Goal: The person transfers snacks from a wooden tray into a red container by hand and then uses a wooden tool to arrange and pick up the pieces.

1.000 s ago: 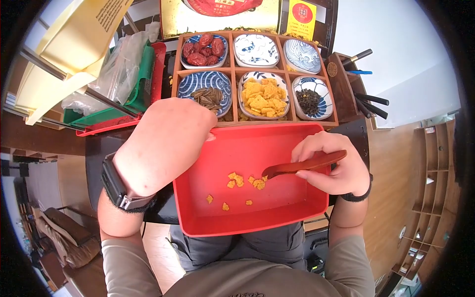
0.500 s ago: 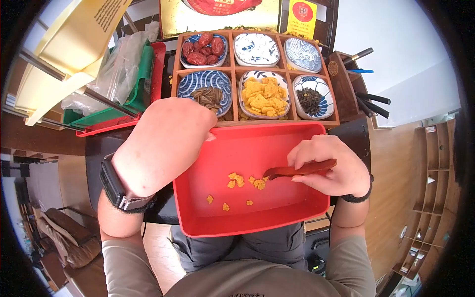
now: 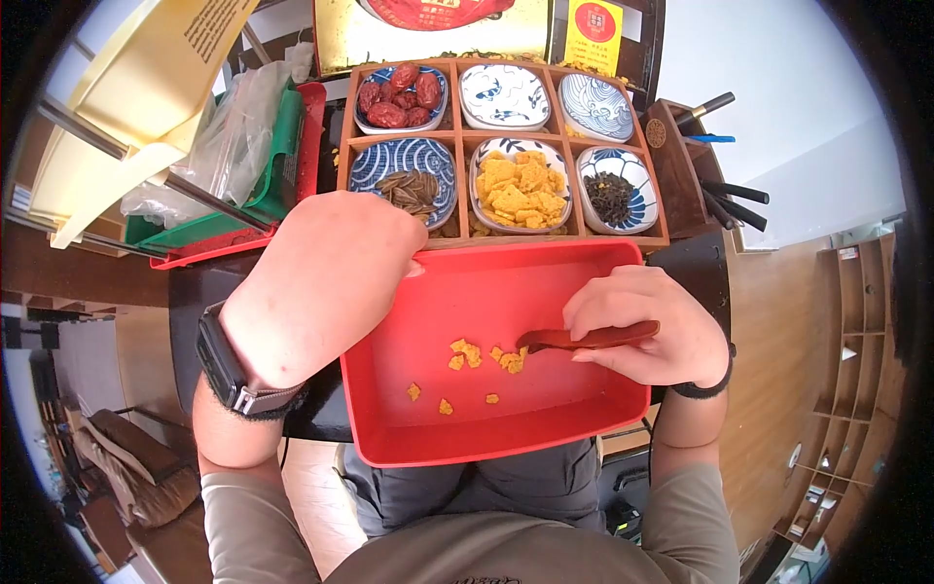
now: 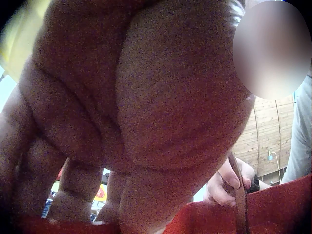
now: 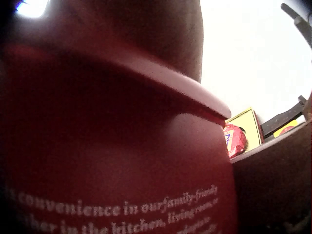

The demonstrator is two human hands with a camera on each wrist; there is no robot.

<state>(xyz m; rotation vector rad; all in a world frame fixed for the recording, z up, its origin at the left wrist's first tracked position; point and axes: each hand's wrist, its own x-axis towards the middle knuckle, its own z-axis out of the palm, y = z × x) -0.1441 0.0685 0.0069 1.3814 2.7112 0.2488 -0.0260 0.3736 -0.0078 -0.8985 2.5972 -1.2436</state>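
Observation:
A red plastic tray (image 3: 457, 428) stands before the person, with several yellow crispy pieces (image 3: 467, 353) scattered on its floor. My left hand (image 3: 331, 273) grips the far left rim, thumb over the inside edge; its other fingers are hidden in the head view. Over the tray's right side, my right hand (image 3: 632, 326) pinches reddish-brown wooden tongs (image 3: 593, 337) between thumb and fingers. Their curved tip overlaps the right-hand cluster of yellow pieces. In the right wrist view, the tray's outer wall (image 5: 122, 146) with white lettering fills most of the picture.
Behind the tray, a divided wooden box (image 3: 462, 175) holds patterned bowls of red dates (image 3: 389, 115), seeds (image 3: 409, 193), yellow crispy pieces (image 3: 520, 190) and dark leaves (image 3: 608, 198). A green basket (image 3: 282, 165) stands left, a pen holder (image 3: 676, 165) right.
The right hand shifted slightly down and left early on, and the tongs' back end dropped with it. Their tip stays by the same yellow pieces. The left hand has stayed in place.

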